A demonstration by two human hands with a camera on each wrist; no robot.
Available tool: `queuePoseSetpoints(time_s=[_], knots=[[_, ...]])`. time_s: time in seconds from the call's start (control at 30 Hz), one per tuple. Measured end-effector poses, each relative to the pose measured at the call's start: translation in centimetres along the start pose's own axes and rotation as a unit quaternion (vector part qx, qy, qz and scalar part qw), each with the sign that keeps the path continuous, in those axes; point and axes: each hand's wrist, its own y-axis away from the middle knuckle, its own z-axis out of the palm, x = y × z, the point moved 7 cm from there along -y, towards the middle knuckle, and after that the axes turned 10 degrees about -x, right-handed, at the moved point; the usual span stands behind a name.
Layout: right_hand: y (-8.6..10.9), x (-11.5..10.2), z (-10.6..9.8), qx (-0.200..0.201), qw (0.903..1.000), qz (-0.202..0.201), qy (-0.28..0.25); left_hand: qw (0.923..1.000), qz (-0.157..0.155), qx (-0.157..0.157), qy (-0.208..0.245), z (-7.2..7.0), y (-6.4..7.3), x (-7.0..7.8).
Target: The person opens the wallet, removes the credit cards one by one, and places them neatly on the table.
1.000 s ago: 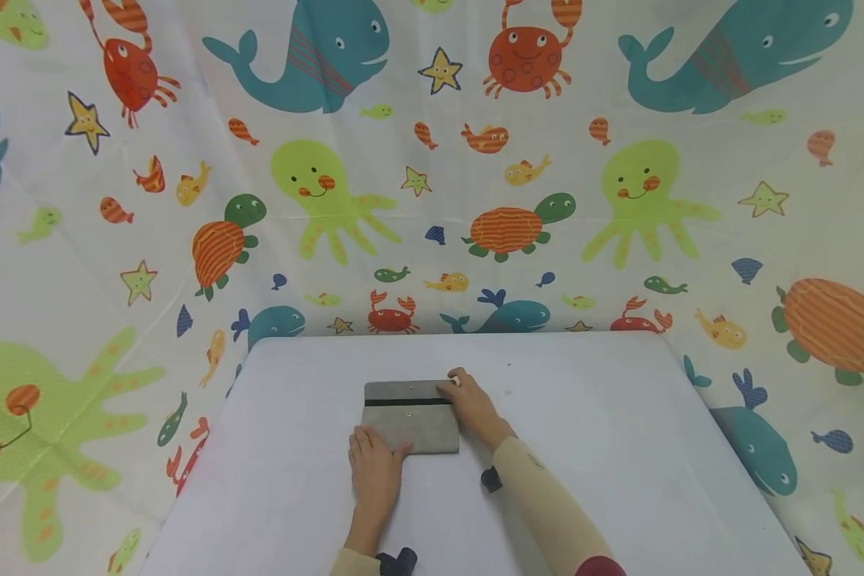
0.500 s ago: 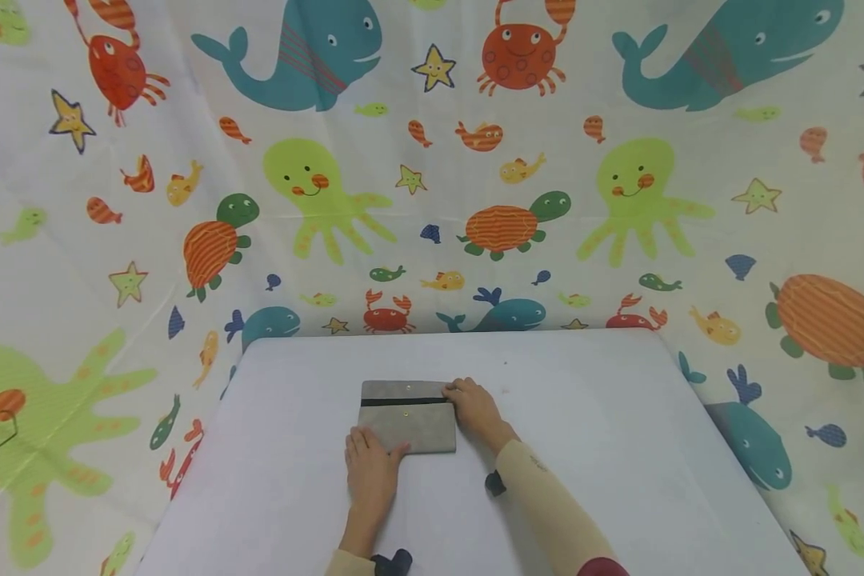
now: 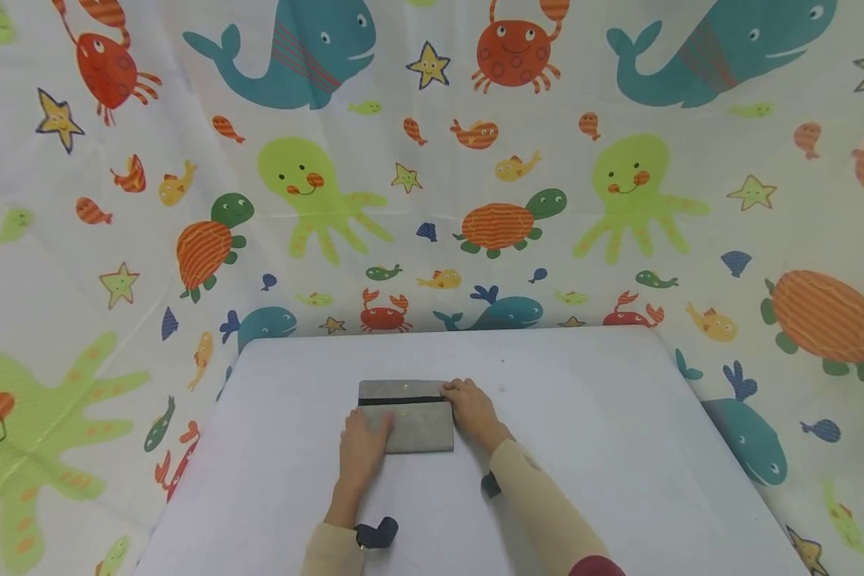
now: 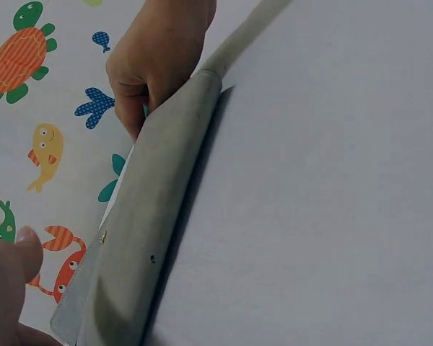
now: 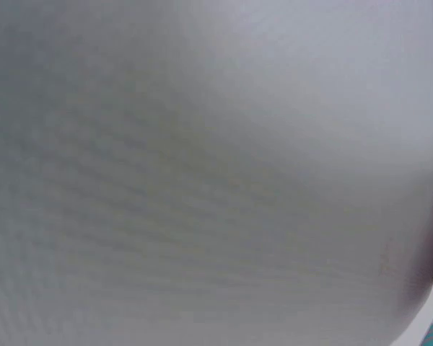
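Observation:
A grey wallet [image 3: 425, 432] lies on the white table in the head view, its flap [image 3: 389, 389] folded back toward the far side. Brass-coloured snaps show on flap and body, with a dark strip between them. My left hand [image 3: 360, 450] is at the wallet's left edge, fingers extended and thumb blurred over its front. At the upper right corner, my right hand [image 3: 477, 414] pinches the wallet near the flap fold. The left wrist view shows the wallet [image 4: 155, 180] edge-on, the right hand [image 4: 164, 54] gripping its far end, and part of the left hand [image 4: 7, 277].
The white table [image 3: 583, 448] extends around the wallet. A curtain [image 3: 418, 200] printed with sea animals hangs behind and along the sides. Pale sleeve fabric [image 5: 202, 180] fills nearly all of the right wrist view, hiding that hand's work.
My left hand has slid up along the wallet's left side, its thumb moving from the lower edge toward the snap. The right hand's raised fingers have come down onto the flap's corner.

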Motion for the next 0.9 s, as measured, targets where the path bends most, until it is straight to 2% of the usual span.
queuePoseSetpoints(time_s=[0.2,0.33,0.63,0.9], knots=[[-0.1,0.1,0.0,-0.023,0.9996,0.009,-0.014,0.9962,-0.031,0.033,0.075,-1.2,-0.6,0.0],[-0.2,0.2,0.1,-0.038,0.9987,0.023,-0.025,0.9918,-0.033,0.039,0.117,-1.7,-0.5,-0.1],[-0.3,0.4,0.3,-0.060,0.9970,0.034,-0.035,0.9868,-0.019,0.052,0.152,-2.9,0.5,0.2],[-0.4,0.3,-0.3,-0.046,0.9970,0.017,-0.060,0.9827,-0.044,0.038,0.176,-3.3,2.0,0.3]])
